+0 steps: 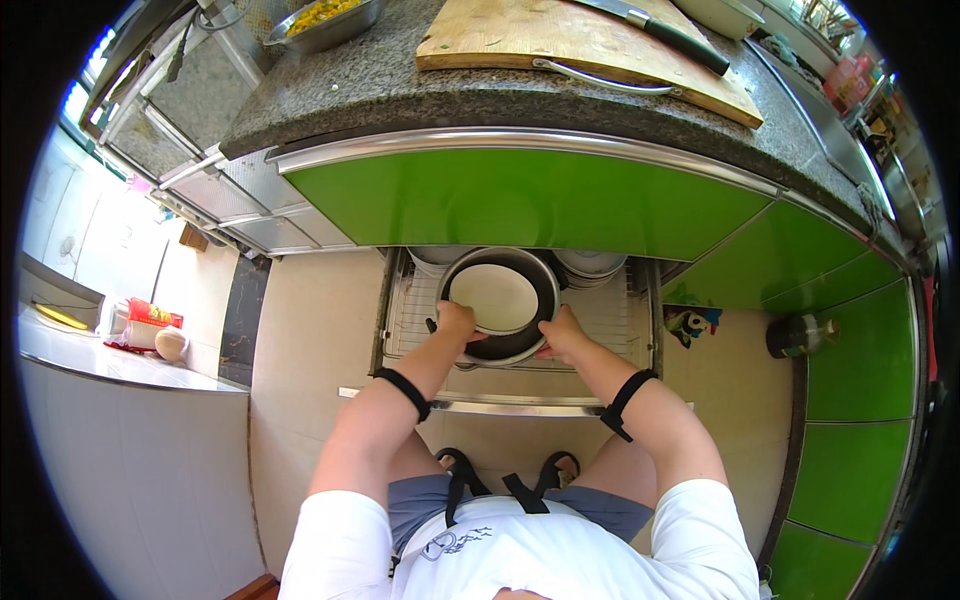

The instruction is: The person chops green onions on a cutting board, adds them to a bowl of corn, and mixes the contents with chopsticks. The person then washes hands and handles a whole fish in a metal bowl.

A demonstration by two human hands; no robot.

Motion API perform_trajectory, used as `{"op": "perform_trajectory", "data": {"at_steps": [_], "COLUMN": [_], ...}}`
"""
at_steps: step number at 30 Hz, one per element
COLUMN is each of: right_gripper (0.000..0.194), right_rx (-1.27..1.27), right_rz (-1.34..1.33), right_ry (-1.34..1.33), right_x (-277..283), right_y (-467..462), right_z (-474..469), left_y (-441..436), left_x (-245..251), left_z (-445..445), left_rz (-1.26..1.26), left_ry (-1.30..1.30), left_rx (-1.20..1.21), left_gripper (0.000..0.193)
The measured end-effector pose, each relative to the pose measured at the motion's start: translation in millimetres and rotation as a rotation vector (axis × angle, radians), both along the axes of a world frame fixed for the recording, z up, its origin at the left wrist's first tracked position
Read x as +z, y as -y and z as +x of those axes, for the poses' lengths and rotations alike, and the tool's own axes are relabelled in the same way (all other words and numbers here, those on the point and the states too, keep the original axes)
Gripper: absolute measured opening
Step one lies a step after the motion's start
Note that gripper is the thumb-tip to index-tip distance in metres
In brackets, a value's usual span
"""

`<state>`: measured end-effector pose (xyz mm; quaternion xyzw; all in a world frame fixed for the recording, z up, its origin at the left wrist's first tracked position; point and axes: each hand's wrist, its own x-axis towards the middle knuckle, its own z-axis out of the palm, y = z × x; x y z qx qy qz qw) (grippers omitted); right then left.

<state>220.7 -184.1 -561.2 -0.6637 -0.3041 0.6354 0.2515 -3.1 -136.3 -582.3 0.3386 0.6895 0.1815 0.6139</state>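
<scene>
Below the green cabinet front, a wire-rack drawer (pixel 616 330) stands pulled out. Over it is a round dark metal pot (pixel 501 351) with a white bowl or plate (pixel 493 296) inside. My left hand (pixel 456 322) grips the left near side, its thumb by the white dish's edge and its fingers inside the pot's rim. On the right near side of the rim my right hand (pixel 562 334) is closed. Stacked white dishes (pixel 591 264) lie in the rack behind the pot at right, more dishes (pixel 433 256) at left. Whether the pot rests on the rack cannot be told.
Above is a granite counter (pixel 337 90) with a wooden cutting board (pixel 495 37), a black-handled knife (pixel 679 41) and a metal bowl of yellow food (pixel 330 26). A dark bottle (pixel 795 335) stands on the floor at right. The drawer's front edge (pixel 517 406) lies before my legs.
</scene>
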Motion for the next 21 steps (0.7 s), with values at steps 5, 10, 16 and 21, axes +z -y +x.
{"op": "perform_trajectory", "data": {"at_steps": [5, 10, 16, 21], "right_gripper": [0.048, 0.046, 0.040, 0.036], "right_rx": [-0.023, 0.022, 0.111, 0.076], "right_rz": [-0.036, 0.041, -0.008, -0.040], "right_ry": [-0.123, -0.063, -0.139, -0.093], "right_x": [8.9, 32.4, 67.3, 107.5], "right_y": [0.0, 1.9, 4.9, 27.3], "right_z": [-0.6, -5.0, 11.2, 46.4], "left_y": [19.3, 22.1, 14.7, 14.5], "left_x": [69.8, 97.7, 97.3, 83.5], "left_z": [-50.4, -83.1, -129.5, -143.3], "left_rz": [0.029, 0.121, 0.111, 0.077], "left_ry": [0.211, 0.266, 0.353, 0.420], "left_rx": [0.235, 0.361, 0.447, 0.471], "left_gripper": [0.036, 0.038, 0.037, 0.038]}}
